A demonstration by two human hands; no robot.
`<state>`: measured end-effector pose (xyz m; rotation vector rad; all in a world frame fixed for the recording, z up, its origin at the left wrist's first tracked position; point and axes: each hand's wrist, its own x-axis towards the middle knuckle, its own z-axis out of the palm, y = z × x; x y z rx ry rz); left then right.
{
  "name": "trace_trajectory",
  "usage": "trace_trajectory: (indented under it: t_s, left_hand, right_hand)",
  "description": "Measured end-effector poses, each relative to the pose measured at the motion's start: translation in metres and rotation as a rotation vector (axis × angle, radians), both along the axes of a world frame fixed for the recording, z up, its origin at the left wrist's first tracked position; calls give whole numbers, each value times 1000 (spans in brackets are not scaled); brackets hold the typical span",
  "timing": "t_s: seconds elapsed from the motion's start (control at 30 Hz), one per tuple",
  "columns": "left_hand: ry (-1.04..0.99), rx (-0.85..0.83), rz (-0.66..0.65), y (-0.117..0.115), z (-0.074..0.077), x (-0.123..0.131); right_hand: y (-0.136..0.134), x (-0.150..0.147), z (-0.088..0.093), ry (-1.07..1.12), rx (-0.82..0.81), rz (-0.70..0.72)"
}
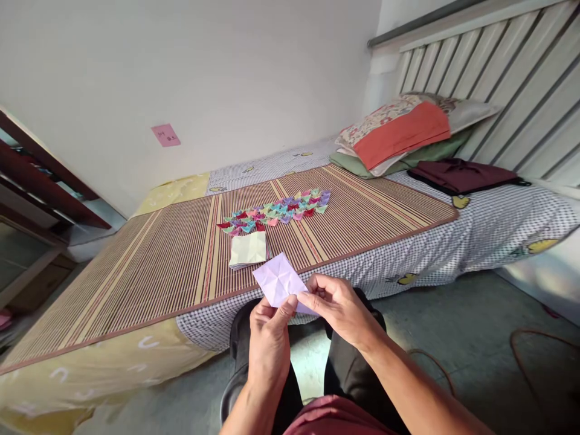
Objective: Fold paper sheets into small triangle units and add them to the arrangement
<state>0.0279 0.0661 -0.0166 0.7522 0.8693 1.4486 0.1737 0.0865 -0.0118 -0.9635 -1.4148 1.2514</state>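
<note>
Both my hands hold one creased square of pale lilac paper (277, 279) above my knees, in front of the bed. My left hand (267, 335) pinches its near edge with thumb and fingers closed. My right hand (338, 308) pinches the same edge from the right, fingers curled. Just beyond the sheet, a small stack of pale yellow paper squares (248, 249) lies on the striped bamboo mat (158, 266). Farther back on the mat lie several small folded paper shapes (276, 212) in red, pink, blue, green and purple, set in rows.
The mat covers a bed with a checked sheet (489, 232). Pillows (403, 130) and a folded dark red cloth (460, 175) lie at its right end by a slatted headboard (507, 84). A dark wooden shelf (36, 181) stands left. A cable (530, 344) loops on the concrete floor.
</note>
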Motion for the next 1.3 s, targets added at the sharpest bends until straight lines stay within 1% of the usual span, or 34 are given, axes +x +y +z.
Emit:
trace_trajectory:
  t_s: [0.13, 0.2, 0.3, 0.4, 0.47, 0.57, 0.7, 0.8, 0.9, 1.03, 1.17, 1.23, 1.3]
  left_hand:
    - [-66, -25, 26, 2, 4, 1]
    - [-104, -50, 50, 3, 5, 1]
    - [-193, -134, 110, 5, 5, -1]
    - [-254, -215, 143, 8, 4, -3]
    - [-263, -235, 156, 10, 2, -4]
    - [-264, -240, 176, 13, 0, -6]
    - [-245, -223, 153, 12, 0, -3]
    - [-187, -155, 126, 7, 0, 1]
    - [-91, -64, 135, 2, -1, 2]
    - [-61, -74, 151, 3, -5, -1]
    - [-13, -53, 158, 3, -8, -2]
    - [27, -17, 124, 1, -8, 1]
    - [48, 22, 60, -2, -7, 5]
  right_hand:
    - [-4, -2, -3, -25, -12, 43]
    - [-8, -2, -4, -42, 13, 8]
    - [-15, 1, -4, -87, 76, -45]
    - [-19, 8, -6, -138, 134, -61]
    - [-19, 15, -8, -157, 109, -45]
    - [-17, 20, -9, -141, 29, 16]
    - [-14, 10, -9, -119, -33, 84]
    - [-12, -6, -9, -99, -40, 40]
    - [-12, -16, -12, -93, 14, -39]
    - [-15, -10, -17, -175, 110, -58]
    - [-15, 3, -16, -186, 111, -23]
    - [-14, 3, -12, -133, 107, -67]
    - [-13, -1, -8, -100, 119, -137]
